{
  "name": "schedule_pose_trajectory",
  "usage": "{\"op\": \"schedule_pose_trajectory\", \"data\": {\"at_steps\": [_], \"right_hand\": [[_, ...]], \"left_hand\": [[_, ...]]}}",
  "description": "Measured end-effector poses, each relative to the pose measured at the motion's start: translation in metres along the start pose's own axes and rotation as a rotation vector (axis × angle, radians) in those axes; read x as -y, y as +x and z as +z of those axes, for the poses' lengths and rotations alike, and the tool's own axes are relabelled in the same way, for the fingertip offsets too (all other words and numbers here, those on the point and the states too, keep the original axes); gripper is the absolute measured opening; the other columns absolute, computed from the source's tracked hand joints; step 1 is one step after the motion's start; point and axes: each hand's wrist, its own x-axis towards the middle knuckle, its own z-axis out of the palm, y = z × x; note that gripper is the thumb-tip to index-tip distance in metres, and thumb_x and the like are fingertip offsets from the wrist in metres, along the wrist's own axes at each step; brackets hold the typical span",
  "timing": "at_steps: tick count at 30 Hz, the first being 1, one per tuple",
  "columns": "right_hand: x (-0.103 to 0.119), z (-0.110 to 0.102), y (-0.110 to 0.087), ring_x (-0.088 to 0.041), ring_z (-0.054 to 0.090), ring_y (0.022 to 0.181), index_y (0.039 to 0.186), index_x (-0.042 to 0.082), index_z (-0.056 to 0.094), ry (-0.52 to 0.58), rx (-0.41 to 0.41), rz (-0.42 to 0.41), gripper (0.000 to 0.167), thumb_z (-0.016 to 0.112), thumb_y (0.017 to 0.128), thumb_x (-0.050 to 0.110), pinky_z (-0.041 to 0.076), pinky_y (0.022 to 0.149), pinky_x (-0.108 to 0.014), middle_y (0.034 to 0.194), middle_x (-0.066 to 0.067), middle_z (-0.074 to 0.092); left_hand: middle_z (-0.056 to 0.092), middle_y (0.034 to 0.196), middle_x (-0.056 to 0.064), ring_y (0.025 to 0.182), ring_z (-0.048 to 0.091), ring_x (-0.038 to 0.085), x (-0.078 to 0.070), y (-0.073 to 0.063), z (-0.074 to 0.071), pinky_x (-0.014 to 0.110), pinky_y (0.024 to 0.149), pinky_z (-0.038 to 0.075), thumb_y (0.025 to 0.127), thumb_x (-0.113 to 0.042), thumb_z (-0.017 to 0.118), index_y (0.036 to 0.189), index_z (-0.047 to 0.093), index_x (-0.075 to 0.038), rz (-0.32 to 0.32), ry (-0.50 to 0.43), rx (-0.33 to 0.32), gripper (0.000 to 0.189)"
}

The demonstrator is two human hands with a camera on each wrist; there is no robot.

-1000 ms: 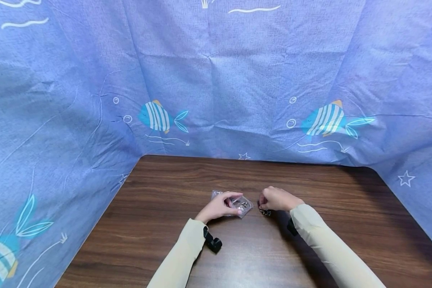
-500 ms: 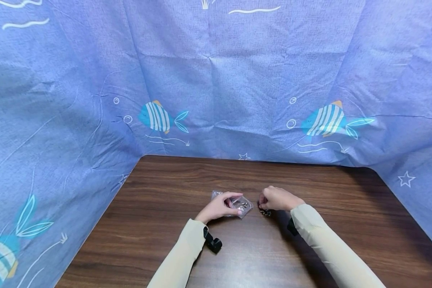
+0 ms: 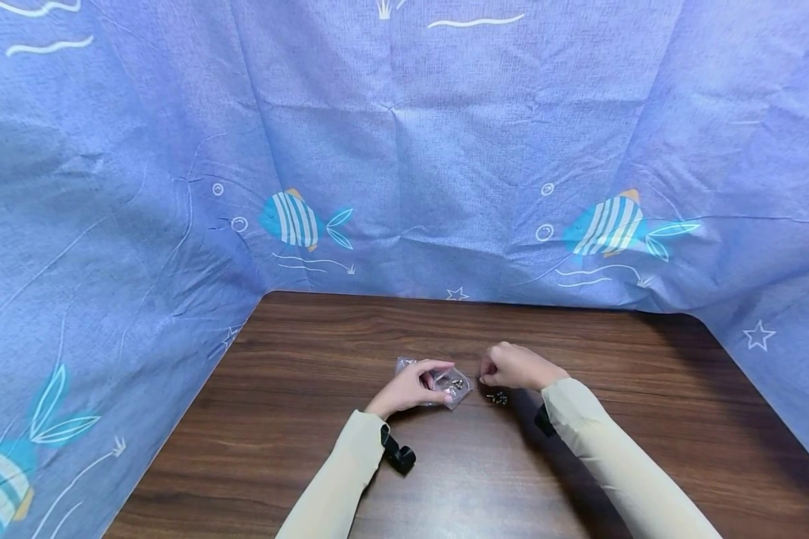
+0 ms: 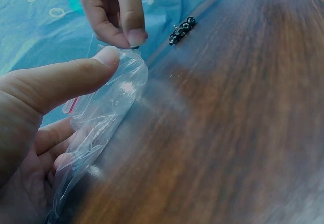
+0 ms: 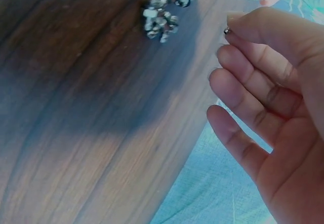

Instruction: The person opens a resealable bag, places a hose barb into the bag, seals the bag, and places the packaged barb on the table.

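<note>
A clear zip bag [image 3: 464,393] with a red line along its seal [image 4: 73,104] is gripped by my left hand [image 3: 404,388], thumb on one side and fingers on the other, its mouth held apart. Several small metal pieces show inside it in the head view. Between thumb and index finger my right hand [image 3: 517,367] pinches one tiny metal screw [image 5: 227,31], mostly hidden by the fingertips. That hand is just right of the bag's mouth, above the table. Below it lies a small pile of shiny screws [image 3: 497,398], dark and round-headed in the left wrist view.
The dark wood-grain table [image 3: 323,337] carries the bag and the pile. A blue cloth with fish prints [image 3: 391,172] hangs behind its far edge and along the sides. Black wrist straps [image 3: 399,454] sit at both sleeve cuffs.
My right hand has lifted off the screw pile and shifted slightly left toward the bag, carrying a screw. My left hand and the bag have stayed in place.
</note>
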Motion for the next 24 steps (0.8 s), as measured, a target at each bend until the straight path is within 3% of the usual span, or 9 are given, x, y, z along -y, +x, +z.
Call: {"op": "schedule_pose_trajectory", "data": {"at_steps": [6,15,24], "right_hand": [[0.005,-0.002,0.003,0.000,0.052,0.062,0.074,0.017,0.069,0.002,-0.018,-0.009,0.007,0.072,0.081,0.016,0.047,0.060,-0.020,0.070,0.010,0.062],[0.012,-0.004,0.008,0.001,0.052,0.062,0.075,0.018,0.069,0.009,-0.034,-0.033,0.007,0.072,0.080,0.016,0.046,0.059,-0.019,0.071,0.011,0.061],[0.018,-0.003,0.015,0.001,0.052,0.063,0.076,0.014,0.070,0.027,-0.046,-0.081,0.005,0.071,0.081,0.013,0.046,0.060,-0.019,0.072,0.010,0.061]], "left_hand": [[0.063,0.092,0.027,0.074,0.053,0.017,0.002,0.001,0.001,0.018,0.064,0.041,0.080,-0.007,0.077,0.132,0.056,0.001,-0.007,0.000,0.000,0.056],[0.065,0.091,0.020,0.072,0.052,0.012,0.037,0.014,0.010,0.019,0.062,0.041,0.079,-0.012,0.079,0.133,0.057,-0.007,-0.014,0.013,-0.023,0.059],[0.063,0.082,0.005,0.070,0.053,0.006,0.040,0.015,0.007,0.020,0.063,0.043,0.078,-0.021,0.081,0.133,0.059,-0.014,-0.020,0.018,-0.011,0.059]]}}
